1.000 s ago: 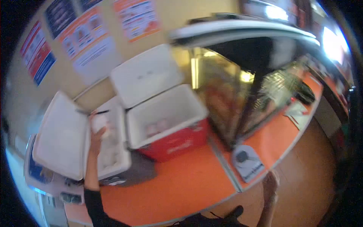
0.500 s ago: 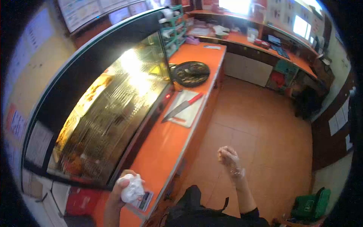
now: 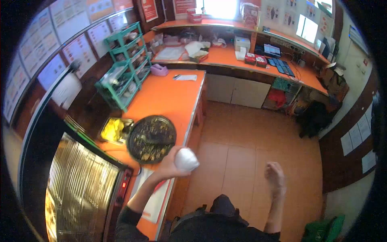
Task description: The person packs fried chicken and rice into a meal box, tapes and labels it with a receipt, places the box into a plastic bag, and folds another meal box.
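My left hand [image 3: 171, 162] is closed around a white wrapped bundle [image 3: 186, 159], held above the edge of the orange counter. Its contents are hidden. Just beyond that hand, a round dark pan [image 3: 151, 137] with brown residue lies on the counter. Below my left forearm is a white cutting board [image 3: 153, 207], partly covered by the arm, with a bit of a red knife handle [image 3: 162, 188] showing. My right hand [image 3: 275, 176] hangs over the floor at the right, fingers curled in. Whatever it may hold cannot be seen.
A glass-fronted heated cabinet [image 3: 80, 185] stands at the left. Behind the pan are a metal tray of yellow stuff [image 3: 114, 130] and a green tiered rack [image 3: 125, 68]. Ahead, a back counter [image 3: 221, 56] carries a laptop [image 3: 272, 50] and red boxes [image 3: 255, 60]. A green bin [image 3: 324, 230] sits lower right.
The view has moved forward along the counter, so the pan is nearer. My left hand has lifted the white bundle forward, away from the counter's near end. My right hand stays curled.
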Demonstrator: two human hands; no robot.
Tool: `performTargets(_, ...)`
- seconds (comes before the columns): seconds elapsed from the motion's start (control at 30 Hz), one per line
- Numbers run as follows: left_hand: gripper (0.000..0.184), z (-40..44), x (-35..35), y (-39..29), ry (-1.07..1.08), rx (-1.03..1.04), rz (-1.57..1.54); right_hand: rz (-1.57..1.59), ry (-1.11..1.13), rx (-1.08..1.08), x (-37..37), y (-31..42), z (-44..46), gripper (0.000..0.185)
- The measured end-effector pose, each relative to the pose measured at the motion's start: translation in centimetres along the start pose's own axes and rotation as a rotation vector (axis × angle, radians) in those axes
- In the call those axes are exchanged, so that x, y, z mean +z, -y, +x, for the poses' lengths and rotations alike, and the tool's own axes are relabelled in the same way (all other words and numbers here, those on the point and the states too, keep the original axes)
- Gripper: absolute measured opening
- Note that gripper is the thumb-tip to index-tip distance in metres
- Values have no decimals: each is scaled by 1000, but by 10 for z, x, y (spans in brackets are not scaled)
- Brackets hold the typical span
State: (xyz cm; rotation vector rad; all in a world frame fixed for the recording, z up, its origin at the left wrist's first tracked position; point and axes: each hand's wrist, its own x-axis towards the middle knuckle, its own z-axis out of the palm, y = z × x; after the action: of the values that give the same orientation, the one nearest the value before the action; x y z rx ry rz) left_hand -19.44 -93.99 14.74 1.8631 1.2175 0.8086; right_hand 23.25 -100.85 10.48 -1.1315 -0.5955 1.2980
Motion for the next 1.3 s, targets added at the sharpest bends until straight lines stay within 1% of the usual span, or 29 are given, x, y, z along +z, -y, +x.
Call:
performTargets(0.07,86,101,-2,-2,102,13,40,-36,-183,-112,-37,20,54,11)
performTargets(0.1,86,148,2,2,43,147,166,-40,-185,-109,-53,30,81,11)
performTargets(0.17,85,237,9,20,-92,405,370,30,-248,-201,-77,47,141,11)
performTargets(0.2,85,273,9,27,-102,393,369,22,-237,-194,-83,53,175,11)
performTargets(0.27,68,340,2,35,-107,272,351,127,-258,-230,-86,59,243,12)
performTargets(0.3,68,372,-3,37,-152,263,458,136,-253,-227,-75,64,278,12)
performTargets(0.33,68,402,-11,39,-153,257,463,103,-203,-244,-63,70,312,12)
performTargets(0.4,68,463,-34,46,-177,199,740,60,-140,-250,-30,88,379,13)
performTargets(0.43,67,493,-48,53,-182,175,879,49,-106,-191,-5,99,413,13)
performTargets(0.5,68,556,-77,78,-257,315,922,27,-64,-116,43,118,481,13)
performTargets(0.53,68,588,-91,86,-255,300,917,-10,24,-109,67,128,513,13)
performTargets(0.57,70,623,-104,93,-236,305,944,-43,109,-104,86,136,543,13)
performTargets(0.6,71,657,-117,102,-216,316,972,-45,106,-98,103,141,572,13)
performTargets(0.63,71,693,-131,115,-211,317,970,-59,179,-111,118,145,600,13)
performTargets(0.67,74,729,-144,132,-91,282,932,-72,253,-124,133,147,626,14)
performTargets(0.7,77,765,-155,150,25,244,892,-69,246,-150,150,149,648,14)
performTargets(0.73,77,801,-163,178,25,243,890,-71,246,-148,157,147,674,14)
performTargets(0.8,85,865,-181,233,353,44,813,16,254,-119,165,139,725,16)
performTargets(0.83,90,886,-183,247,415,-53,777,2,264,-113,167,134,749,16)
performTargets(0.87,89,907,-184,273,450,-15,764,68,238,-100,167,128,770,17)
performTargets(0.93,83,927,-185,294,578,-129,744,130,201,-62,177,128,802,18)
performTargets(0.97,83,931,-182,305,594,-145,731,149,151,-29,180,129,813,18)
performTargets(1.0,80,935,-180,316,600,-71,770,170,103,0,185,129,825,18)
performTargets(1.03,77,937,-179,315,600,5,812,171,101,14,191,130,836,18)
performTargets(1.07,76,934,-175,315,551,6,851,207,129,25,198,132,846,18)
performTargets(1.13,75,925,-167,281,481,19,1056,225,173,64,212,139,868,18)
performTargets(1.2,78,921,-160,283,480,-15,1030,150,275,62,224,144,886,17)
performTargets(1.27,82,916,-158,291,470,-43,1018,100,254,84,239,143,905,19)
performTargets(1.3,83,911,-156,295,371,65,988,41,286,76,248,145,913,20)
